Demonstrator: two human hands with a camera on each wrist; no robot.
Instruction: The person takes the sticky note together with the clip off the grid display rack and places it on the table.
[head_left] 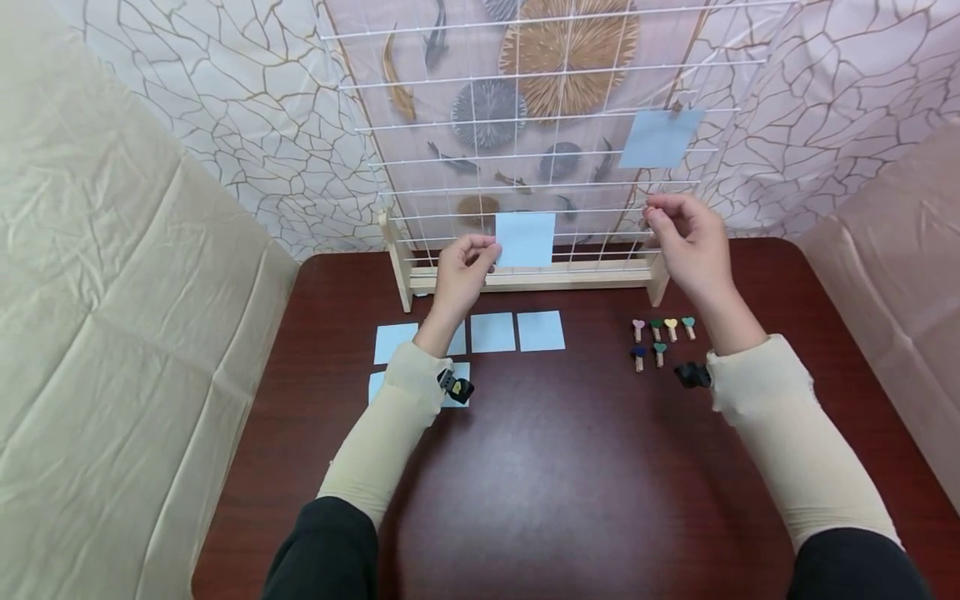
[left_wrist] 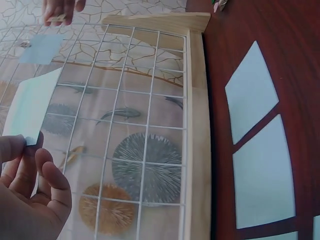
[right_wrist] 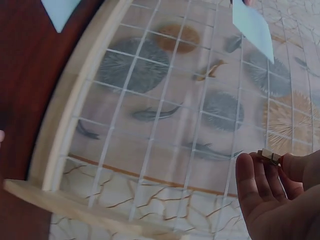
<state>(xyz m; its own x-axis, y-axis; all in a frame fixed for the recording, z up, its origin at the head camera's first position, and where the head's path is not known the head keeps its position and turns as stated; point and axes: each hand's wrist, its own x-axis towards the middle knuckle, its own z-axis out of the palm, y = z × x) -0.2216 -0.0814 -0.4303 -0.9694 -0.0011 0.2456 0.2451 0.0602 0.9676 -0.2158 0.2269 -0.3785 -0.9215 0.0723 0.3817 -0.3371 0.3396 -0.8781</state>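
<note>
My left hand [head_left: 463, 271] pinches a light blue paper square [head_left: 525, 240] by its left edge, holding it up in front of the white wire grid rack [head_left: 442, 217]. Between the thumb and fingers of my right hand [head_left: 696, 250] is a small wooden clothespin [right_wrist: 269, 156], seen best in the right wrist view. That hand is raised near the grid's lower right side. Above it, another blue paper square [head_left: 662, 140] hangs from a grid wire by a clothespin [head_left: 677, 107].
More blue paper squares [head_left: 542, 331] lie in rows on the dark red table [head_left: 540, 467], some partly behind my left forearm. Several small clothespins with coloured hearts [head_left: 671, 330] lie at the right. The rack stands on a wooden base [head_left: 525, 282] before a patterned cloth.
</note>
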